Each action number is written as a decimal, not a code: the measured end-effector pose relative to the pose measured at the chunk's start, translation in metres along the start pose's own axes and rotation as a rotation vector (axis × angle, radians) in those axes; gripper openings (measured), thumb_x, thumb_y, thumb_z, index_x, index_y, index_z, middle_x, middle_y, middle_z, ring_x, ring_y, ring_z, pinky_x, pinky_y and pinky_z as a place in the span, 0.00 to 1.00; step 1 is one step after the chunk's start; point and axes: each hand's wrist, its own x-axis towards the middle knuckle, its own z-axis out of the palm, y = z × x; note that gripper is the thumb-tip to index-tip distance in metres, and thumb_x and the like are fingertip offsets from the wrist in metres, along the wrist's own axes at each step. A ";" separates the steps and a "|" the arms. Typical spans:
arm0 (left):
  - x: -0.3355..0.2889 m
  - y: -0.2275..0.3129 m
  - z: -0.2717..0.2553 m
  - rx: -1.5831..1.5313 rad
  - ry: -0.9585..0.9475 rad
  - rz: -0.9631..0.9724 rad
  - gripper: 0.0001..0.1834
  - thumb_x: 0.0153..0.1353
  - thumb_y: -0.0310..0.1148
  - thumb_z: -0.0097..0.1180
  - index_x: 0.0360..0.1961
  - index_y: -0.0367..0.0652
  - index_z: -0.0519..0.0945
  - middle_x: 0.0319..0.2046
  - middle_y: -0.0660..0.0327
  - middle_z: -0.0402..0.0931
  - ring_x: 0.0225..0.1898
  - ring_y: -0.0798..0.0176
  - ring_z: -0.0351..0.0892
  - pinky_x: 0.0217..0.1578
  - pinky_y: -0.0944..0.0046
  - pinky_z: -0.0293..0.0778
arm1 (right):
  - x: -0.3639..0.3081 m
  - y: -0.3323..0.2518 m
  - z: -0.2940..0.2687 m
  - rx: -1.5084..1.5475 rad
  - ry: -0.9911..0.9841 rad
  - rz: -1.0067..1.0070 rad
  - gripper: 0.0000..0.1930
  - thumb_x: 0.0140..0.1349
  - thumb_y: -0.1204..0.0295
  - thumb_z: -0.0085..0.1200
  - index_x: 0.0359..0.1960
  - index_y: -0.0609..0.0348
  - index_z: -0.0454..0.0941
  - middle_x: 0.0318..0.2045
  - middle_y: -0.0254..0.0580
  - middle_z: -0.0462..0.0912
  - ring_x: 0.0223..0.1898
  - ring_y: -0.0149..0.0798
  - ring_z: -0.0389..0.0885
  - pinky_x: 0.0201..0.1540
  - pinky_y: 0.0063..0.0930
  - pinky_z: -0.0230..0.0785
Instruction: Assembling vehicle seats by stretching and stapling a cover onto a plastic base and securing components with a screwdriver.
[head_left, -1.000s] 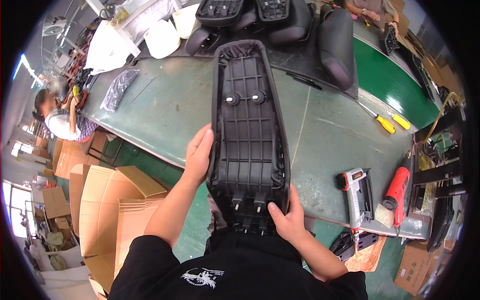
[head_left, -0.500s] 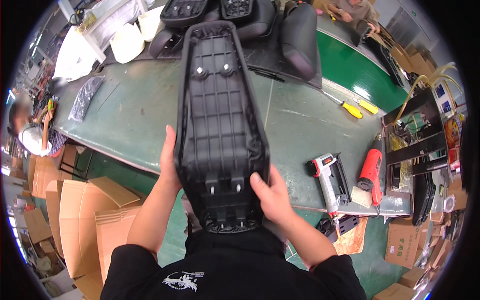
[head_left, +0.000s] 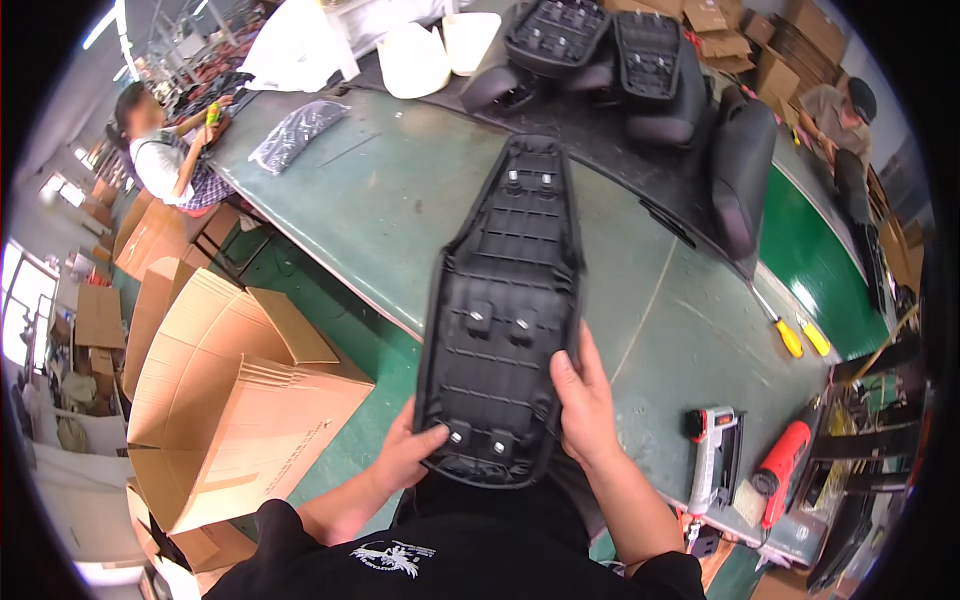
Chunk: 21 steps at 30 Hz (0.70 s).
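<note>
A black motorcycle seat (head_left: 500,270) is held underside up in front of me, its narrower end pointing away. The underside is a ribbed plastic base with several metal studs in pairs. My left hand (head_left: 408,450) grips the near left corner, thumb on top by a stud. Round the right edge, toward the near end, my right hand (head_left: 585,405) is closed with its thumb along the rim; the fingers beneath are mostly hidden. In view, the seat's far part overlaps the green worktable (head_left: 375,215).
Further seats (head_left: 745,175) lie on a dark mat at the back. Two yellow-handled screwdrivers (head_left: 789,338), a staple gun (head_left: 712,460) and a red heat gun (head_left: 782,465) lie at right. A clear-wrapped black bundle (head_left: 298,135) is far left, an open carton (head_left: 270,430) nearer. Two people (head_left: 165,165) work beyond.
The seat now sits lower and farther from my view, its narrower end away from me. My left hand has shifted to the near left corner. The view has swung left.
</note>
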 end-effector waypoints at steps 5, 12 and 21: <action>0.038 0.055 -0.048 -0.036 0.165 0.257 0.35 0.71 0.26 0.62 0.78 0.41 0.66 0.66 0.52 0.79 0.65 0.52 0.81 0.69 0.48 0.77 | -0.002 -0.008 0.011 -0.381 -0.270 -0.179 0.24 0.75 0.72 0.64 0.71 0.57 0.80 0.71 0.51 0.79 0.69 0.39 0.79 0.67 0.35 0.76; 0.127 0.200 -0.166 0.287 0.203 0.360 0.36 0.67 0.33 0.66 0.75 0.42 0.70 0.65 0.55 0.79 0.64 0.52 0.81 0.67 0.48 0.77 | -0.050 -0.126 0.003 -0.491 -0.327 -0.584 0.16 0.70 0.78 0.65 0.57 0.69 0.86 0.58 0.59 0.86 0.55 0.54 0.88 0.60 0.45 0.81; 0.247 0.326 -0.339 0.983 0.802 0.577 0.29 0.60 0.32 0.66 0.62 0.28 0.84 0.56 0.52 0.88 0.58 0.56 0.85 0.61 0.59 0.76 | -0.080 -0.185 0.002 0.058 -0.781 -1.019 0.07 0.72 0.80 0.65 0.49 0.68 0.87 0.53 0.60 0.87 0.45 0.54 0.87 0.44 0.40 0.85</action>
